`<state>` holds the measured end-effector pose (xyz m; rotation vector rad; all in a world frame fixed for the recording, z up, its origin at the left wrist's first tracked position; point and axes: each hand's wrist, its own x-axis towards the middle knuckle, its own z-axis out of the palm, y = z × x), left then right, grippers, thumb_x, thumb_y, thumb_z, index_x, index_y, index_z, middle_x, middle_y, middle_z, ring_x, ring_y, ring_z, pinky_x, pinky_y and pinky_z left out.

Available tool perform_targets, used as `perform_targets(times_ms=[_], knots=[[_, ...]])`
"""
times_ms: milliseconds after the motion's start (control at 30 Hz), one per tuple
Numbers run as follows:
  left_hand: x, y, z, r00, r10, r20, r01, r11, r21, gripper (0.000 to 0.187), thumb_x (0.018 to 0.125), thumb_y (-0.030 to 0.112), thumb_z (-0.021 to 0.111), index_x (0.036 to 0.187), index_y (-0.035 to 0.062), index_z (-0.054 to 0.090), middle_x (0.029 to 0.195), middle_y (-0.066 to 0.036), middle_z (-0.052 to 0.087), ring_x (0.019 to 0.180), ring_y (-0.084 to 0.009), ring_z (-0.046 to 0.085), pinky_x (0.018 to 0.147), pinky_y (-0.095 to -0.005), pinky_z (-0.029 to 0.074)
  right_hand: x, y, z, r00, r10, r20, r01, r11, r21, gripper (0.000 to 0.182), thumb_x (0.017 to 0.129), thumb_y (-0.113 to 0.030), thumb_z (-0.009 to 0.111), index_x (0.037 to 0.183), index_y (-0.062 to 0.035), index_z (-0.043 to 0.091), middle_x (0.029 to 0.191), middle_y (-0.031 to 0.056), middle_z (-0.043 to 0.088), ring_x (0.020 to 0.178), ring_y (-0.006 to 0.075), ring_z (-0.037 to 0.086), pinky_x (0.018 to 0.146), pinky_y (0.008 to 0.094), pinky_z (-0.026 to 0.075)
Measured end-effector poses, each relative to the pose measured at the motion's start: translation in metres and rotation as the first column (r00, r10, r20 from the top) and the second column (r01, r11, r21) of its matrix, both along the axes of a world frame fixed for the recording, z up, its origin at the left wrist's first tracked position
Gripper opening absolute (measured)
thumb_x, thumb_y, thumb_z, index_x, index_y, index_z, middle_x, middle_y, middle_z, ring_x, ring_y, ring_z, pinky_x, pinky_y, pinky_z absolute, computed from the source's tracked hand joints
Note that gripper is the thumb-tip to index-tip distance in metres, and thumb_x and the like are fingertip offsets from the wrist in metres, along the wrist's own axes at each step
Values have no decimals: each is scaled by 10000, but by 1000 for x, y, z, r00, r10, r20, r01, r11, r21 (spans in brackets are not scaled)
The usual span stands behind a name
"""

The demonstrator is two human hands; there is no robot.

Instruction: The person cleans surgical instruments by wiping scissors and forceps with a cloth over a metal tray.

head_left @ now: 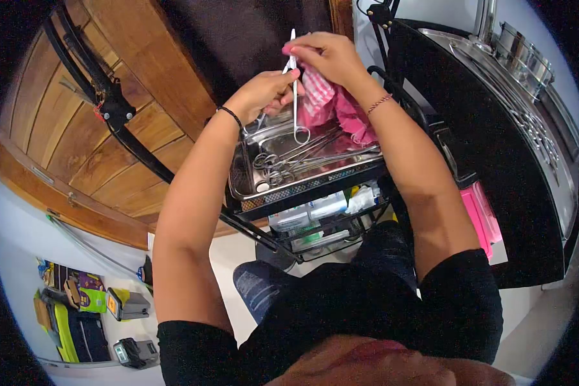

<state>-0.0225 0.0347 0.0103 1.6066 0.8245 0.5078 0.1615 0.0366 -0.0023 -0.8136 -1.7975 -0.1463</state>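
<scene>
Above a metal tray (238,183), my left hand (268,93) grips a long scissor-like metal instrument (295,106) near its middle, one ring handle hanging down. My right hand (328,55) is closed at the instrument's upper part, fingertips pinched near its tip. A pink and white checked cloth (318,93) hangs beneath my right hand; whether the fingers also hold it is unclear. More ring-handled instruments (273,168) lie in the tray, below my hands. Pink cloth also rests over the tray's far right part.
The tray sits on a black cart with packages (312,212) on its lower shelf. On the right, a black table (489,161) bears a long metal tray of instruments (537,138) and a round metal container (524,58). A wooden door (109,148) stands left.
</scene>
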Motion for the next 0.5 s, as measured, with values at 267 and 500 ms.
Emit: perform_targets(times_ms=[267, 500], knots=[[-4, 2, 3, 1000, -24, -2, 24, 999, 29, 355, 914, 355, 453, 836, 28, 569, 504, 14, 425, 365, -35, 261, 326, -171, 181, -4, -2, 0, 991, -134, -15, 135, 990, 43, 183, 794, -303, 606, 921, -214, 702, 693, 1, 622, 537, 169, 536, 492, 269, 403], [-8, 9, 2, 999, 17, -41, -14, 998, 68, 369, 911, 369, 458, 828, 26, 564, 486, 15, 425, 350, -37, 254, 318, -170, 184, 7, 13, -5, 981, -144, -132, 145, 989, 2, 183, 797, -295, 606, 940, -231, 701, 684, 0, 614, 525, 169, 523, 474, 276, 392]])
